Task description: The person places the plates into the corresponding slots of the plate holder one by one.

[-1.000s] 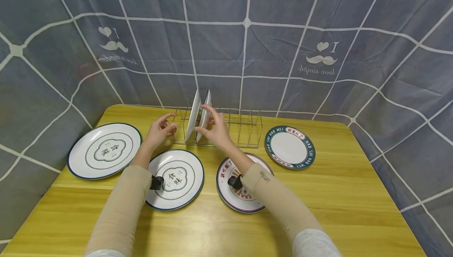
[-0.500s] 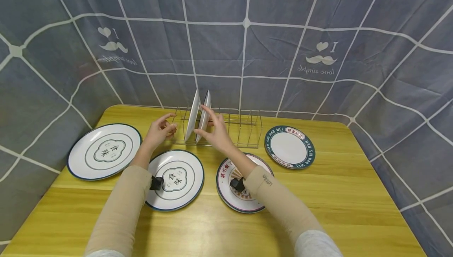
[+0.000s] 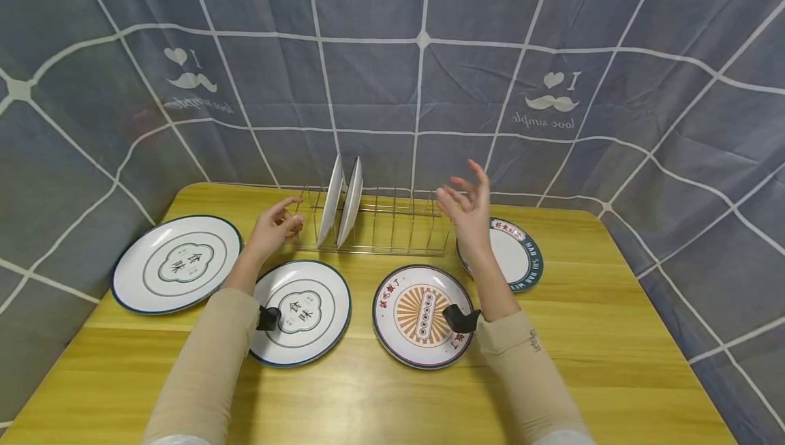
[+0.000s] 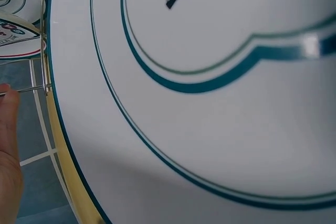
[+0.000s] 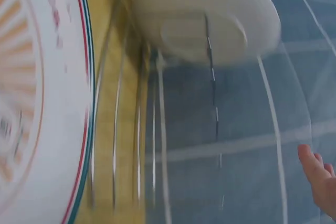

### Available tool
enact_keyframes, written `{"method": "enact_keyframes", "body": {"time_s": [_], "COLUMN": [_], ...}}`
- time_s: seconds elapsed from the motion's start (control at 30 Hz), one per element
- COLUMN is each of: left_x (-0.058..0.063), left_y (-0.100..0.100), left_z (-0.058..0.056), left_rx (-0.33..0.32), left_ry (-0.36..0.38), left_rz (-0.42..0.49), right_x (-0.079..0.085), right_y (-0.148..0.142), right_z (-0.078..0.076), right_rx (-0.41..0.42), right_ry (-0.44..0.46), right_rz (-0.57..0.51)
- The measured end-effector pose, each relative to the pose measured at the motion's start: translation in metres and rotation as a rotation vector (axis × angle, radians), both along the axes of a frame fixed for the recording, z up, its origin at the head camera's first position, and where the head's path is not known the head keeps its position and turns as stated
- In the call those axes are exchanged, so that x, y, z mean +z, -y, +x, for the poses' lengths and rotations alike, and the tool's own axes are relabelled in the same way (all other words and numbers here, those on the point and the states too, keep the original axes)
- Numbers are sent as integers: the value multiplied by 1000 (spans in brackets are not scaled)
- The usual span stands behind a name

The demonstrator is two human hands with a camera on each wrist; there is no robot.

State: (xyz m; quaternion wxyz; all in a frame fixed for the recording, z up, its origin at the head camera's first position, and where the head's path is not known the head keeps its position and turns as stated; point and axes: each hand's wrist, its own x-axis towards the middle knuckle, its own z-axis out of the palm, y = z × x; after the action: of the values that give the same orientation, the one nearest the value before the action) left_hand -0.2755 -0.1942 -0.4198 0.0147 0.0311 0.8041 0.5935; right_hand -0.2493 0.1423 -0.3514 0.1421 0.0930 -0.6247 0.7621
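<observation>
A wire dish rack (image 3: pixel 392 252) stands at the back of the table, with two white plates upright in its left half: a left plate (image 3: pixel 330 206) and a right plate (image 3: pixel 351 206), both leaning slightly. My left hand (image 3: pixel 272 230) pinches the rack's left end between thumb and fingers; in the left wrist view a finger (image 4: pixel 8 129) lies on the rack's wire. Raised over the right end of the rack, my right hand (image 3: pixel 469 217) has loosely spread fingers and holds nothing. It overlaps the small green-rimmed plate (image 3: pixel 515 257) in the head view.
Flat on the wooden table (image 3: pixel 368 397) lie a large blue-rimmed plate (image 3: pixel 141 268) at far left, a similar plate (image 3: pixel 306 343) beside it, and a plate with an orange sunburst (image 3: pixel 423 315) right of centre. A grey curtain (image 3: pixel 380 84) hangs behind.
My right hand has let go of the right plate in the rack and moved right, over the rack's end. My left hand stays at the rack's left end.
</observation>
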Motion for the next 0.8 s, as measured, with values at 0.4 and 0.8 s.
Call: {"method": "enact_keyframes", "body": {"time_s": [0.4, 0.8], "left_x": [1, 0], "left_y": [-1, -1], "left_z": [1, 0], "left_rx": [4, 9], "left_ry": [-8, -7], "left_rz": [-12, -18], "right_x": [-33, -75], "right_y": [-109, -164], "right_z": [15, 41], "right_rx": [-389, -534], "right_ry": [212, 497], "right_rz": [-292, -210]}}
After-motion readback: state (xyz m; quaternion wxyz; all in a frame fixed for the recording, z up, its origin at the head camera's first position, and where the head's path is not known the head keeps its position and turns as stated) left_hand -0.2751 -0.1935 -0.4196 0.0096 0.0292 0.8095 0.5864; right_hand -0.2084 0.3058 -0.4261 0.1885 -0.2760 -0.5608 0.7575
